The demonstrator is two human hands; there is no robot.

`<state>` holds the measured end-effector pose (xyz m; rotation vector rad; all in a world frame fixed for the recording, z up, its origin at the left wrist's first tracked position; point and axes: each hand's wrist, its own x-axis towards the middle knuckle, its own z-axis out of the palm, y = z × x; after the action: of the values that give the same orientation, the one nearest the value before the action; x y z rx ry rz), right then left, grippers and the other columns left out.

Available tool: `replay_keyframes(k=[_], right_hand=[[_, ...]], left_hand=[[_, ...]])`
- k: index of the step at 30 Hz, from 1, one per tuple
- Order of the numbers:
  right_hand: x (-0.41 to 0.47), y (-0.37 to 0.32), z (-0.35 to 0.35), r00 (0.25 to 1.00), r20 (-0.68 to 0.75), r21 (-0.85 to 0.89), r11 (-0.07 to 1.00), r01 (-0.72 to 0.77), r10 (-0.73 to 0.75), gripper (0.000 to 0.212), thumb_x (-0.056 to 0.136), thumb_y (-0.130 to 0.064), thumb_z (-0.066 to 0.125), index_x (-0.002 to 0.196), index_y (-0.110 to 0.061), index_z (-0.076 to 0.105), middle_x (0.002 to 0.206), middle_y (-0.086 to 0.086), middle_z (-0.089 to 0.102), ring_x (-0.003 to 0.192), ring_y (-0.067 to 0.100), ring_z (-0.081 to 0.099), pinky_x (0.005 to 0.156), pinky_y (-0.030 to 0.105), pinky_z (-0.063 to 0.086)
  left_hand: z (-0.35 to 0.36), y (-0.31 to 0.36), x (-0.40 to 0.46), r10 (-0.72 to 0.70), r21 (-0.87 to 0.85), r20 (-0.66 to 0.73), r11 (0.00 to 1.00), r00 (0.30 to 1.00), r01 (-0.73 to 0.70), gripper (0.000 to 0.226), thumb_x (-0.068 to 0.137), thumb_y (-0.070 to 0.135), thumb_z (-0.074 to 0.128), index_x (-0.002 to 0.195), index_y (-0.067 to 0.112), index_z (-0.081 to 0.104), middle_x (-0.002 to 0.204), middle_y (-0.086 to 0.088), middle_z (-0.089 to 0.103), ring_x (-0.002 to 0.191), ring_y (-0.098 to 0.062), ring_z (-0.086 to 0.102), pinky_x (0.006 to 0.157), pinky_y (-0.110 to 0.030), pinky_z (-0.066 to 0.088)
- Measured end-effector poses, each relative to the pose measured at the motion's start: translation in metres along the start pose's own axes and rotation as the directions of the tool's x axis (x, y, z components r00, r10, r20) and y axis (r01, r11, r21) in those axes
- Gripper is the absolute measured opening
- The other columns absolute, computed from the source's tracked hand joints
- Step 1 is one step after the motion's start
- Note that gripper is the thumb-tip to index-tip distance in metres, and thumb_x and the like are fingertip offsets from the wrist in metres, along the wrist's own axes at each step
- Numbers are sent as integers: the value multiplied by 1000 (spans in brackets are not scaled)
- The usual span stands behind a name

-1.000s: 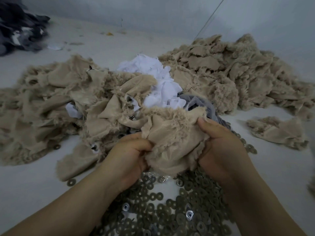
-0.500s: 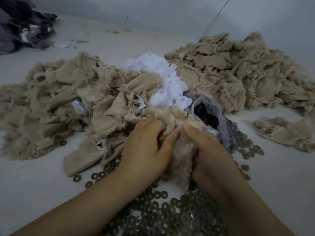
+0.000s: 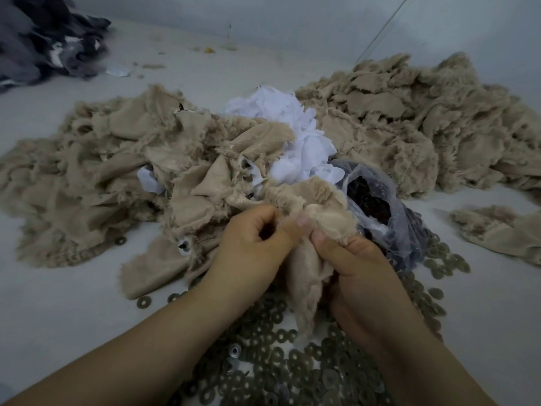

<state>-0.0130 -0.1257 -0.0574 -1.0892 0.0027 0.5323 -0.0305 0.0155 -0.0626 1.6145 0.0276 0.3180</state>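
A beige furry fabric piece point(image 3: 310, 276) hangs bunched between both hands at the centre of the head view. My left hand point(image 3: 251, 244) has its fingers curled and pinches the piece's upper edge with thumb and fingertips. My right hand point(image 3: 360, 271) grips the same piece from the right, its thumb pressed on the fabric's top fold. Under the hands lies a spread of dark ring washers point(image 3: 278, 361) on the white surface. Whether anything small sits between the fingertips is hidden.
Beige fur cut pieces are heaped at the left point(image 3: 96, 183) and back right point(image 3: 409, 124), with white fabric scraps point(image 3: 295, 142) between. A clear plastic bag point(image 3: 377, 200) of dark small parts lies just right of the hands. Dark cloth point(image 3: 44, 39) is piled far left.
The piece, held spread wide between both hands a second ago, is now folded and bunched. Both hands have come together at its top edge, uncovering the plastic bag behind.
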Motion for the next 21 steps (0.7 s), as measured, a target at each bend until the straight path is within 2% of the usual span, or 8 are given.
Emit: replay_keyframes(k=[3,5,6,9,13,16,21], right_hand=[[0,3,0,997,-54,-93,995,41,-47,23,84,-20,64,99,-9,78,102,15,76,96,27,74,76,29,61],[0,4,0,996,-85,-96,995,30,-38,17,89,-14,65,98,-9,78,102,16,76,98,29,73,79,32,62],[0,3,0,996,-88,-82,996,24,-31,17,88,-17,68,98,-9,78,103,17,76,100,30,73,83,34,61],[0,2,5,996,-80,-43,999,30,-34,32,79,-31,74,101,-8,78,107,15,76,103,27,72,90,37,59],[2,3,11,997,-69,78,997,-30,35,36,84,-20,67,115,-2,70,113,17,73,110,29,70,104,46,48],[3,4,15,994,-33,157,983,-95,102,34,87,-16,63,117,-1,69,115,19,72,111,30,69,107,48,46],[4,5,18,969,71,286,926,-248,238,46,84,-18,63,126,0,64,123,22,68,116,33,66,105,46,47]], left_hand=[[-1,-1,0,25,37,4,999,1000,-25,50,89,36,58,64,-6,48,53,-4,41,50,-14,37,48,-26,33],[-1,-2,0,44,58,5,997,999,-44,46,91,29,54,60,-3,45,51,1,39,49,-10,35,48,-23,31],[-2,-2,-1,65,91,15,994,998,-66,45,92,28,53,59,-1,45,50,3,38,48,-8,35,48,-22,31],[-3,-2,-4,119,174,57,977,991,-127,43,95,25,51,59,2,48,50,9,40,49,-6,37,48,-22,33],[-5,-4,-5,92,123,42,988,995,-96,40,99,19,55,65,-1,51,54,6,42,52,-7,39,50,-25,35],[-5,-4,-5,77,86,22,993,997,-79,41,97,22,54,63,1,46,53,9,40,51,-5,35,50,-21,32],[-5,-3,-6,116,73,-19,991,993,-114,40,94,22,50,61,1,42,51,9,39,49,-5,34,49,-18,30]])
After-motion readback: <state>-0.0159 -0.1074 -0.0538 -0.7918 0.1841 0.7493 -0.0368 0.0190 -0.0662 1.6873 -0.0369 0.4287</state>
